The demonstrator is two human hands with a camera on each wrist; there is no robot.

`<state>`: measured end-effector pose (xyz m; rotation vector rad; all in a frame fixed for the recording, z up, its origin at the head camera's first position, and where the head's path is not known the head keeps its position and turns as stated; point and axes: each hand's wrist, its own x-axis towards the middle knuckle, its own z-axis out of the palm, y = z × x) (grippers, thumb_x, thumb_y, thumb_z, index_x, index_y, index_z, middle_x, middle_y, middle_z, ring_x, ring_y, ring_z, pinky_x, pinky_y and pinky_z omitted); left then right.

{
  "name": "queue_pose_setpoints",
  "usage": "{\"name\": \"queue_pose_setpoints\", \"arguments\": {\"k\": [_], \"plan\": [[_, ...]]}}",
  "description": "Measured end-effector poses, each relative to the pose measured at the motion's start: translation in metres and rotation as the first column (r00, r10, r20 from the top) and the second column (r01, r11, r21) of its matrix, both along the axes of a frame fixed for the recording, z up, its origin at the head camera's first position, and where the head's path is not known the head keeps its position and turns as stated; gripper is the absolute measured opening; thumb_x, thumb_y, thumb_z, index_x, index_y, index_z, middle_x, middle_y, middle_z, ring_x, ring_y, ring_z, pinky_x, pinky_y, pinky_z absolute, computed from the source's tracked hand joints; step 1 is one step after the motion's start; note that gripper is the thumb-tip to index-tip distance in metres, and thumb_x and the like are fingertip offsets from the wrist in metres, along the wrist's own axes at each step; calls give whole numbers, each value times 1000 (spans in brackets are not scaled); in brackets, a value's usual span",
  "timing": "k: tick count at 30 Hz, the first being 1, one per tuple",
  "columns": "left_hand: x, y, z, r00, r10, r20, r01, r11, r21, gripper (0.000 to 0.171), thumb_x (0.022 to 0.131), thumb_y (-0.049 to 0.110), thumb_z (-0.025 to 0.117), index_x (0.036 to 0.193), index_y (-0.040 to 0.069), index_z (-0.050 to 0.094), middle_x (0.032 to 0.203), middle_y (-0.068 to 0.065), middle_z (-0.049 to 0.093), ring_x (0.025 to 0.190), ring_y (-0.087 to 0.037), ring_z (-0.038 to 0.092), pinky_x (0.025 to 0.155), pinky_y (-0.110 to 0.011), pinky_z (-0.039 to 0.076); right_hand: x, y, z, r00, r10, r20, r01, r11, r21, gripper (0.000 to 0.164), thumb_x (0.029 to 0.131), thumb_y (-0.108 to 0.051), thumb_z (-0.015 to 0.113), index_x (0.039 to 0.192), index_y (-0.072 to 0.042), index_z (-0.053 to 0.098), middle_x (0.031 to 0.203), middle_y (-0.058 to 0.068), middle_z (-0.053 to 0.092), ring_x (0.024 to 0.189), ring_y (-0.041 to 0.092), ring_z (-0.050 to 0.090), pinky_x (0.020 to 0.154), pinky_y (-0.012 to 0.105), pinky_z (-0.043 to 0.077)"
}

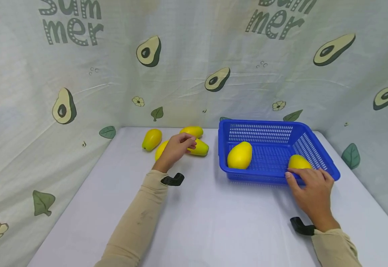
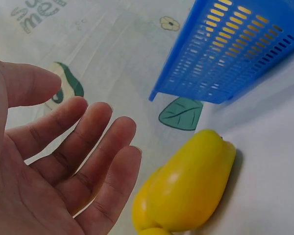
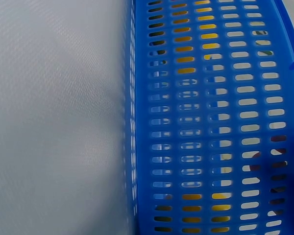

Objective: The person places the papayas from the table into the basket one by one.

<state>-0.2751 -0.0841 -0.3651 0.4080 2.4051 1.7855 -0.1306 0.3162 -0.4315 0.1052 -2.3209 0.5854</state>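
Note:
My left hand hovers over a group of yellow papayas, its fingers loosely bent and holding nothing. Closest to it is a papaya with a greenish tip, which shows large in the left wrist view as a papaya below the fingers. Another papaya is partly hidden behind the wrist. With my right hand I grip the front rim of a blue plastic basket near its right corner. Inside the basket one papaya lies at the left and another papaya at the right, near that hand.
Farther back on the white table lie a papaya at the left and a papaya behind my left hand. A printed cloth hangs behind and beside the table. Slotted basket wall fills much of the right wrist view.

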Motion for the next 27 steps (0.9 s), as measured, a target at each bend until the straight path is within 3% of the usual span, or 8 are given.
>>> {"name": "queue_pose_setpoints", "arguments": {"k": [5,12,19,27], "plan": [[3,-13,-3,999,41,-16,-41,999,12,35,103,33,58,121,4,64,111,-13,66,106,-29,63,97,-47,51,0,0,0,1000,-6,5,6,1000,2,28,94,-24,67,108,-1,71,103,25,69,110,46,53,110,60,18],[6,-33,-11,994,110,-3,-109,990,92,34,104,29,56,124,2,61,117,-17,65,112,-36,62,96,-45,52,0,0,1,1000,-9,13,9,1000,4,28,95,-25,66,109,-1,71,104,25,69,111,46,53,111,60,18],[10,-49,-16,983,180,-37,-172,971,164,31,103,30,57,121,5,63,118,-20,64,106,-27,65,93,-39,54,0,-1,2,1000,-10,11,10,1000,5,28,95,-25,66,109,-1,71,104,25,69,111,46,53,111,60,18],[11,-62,-28,968,244,-64,-228,953,198,41,104,31,57,128,-3,59,117,-21,64,104,-26,64,91,-34,55,-1,0,0,1000,-11,2,11,1000,4,28,94,-25,66,109,-2,71,103,25,69,110,46,53,110,60,18]]}}
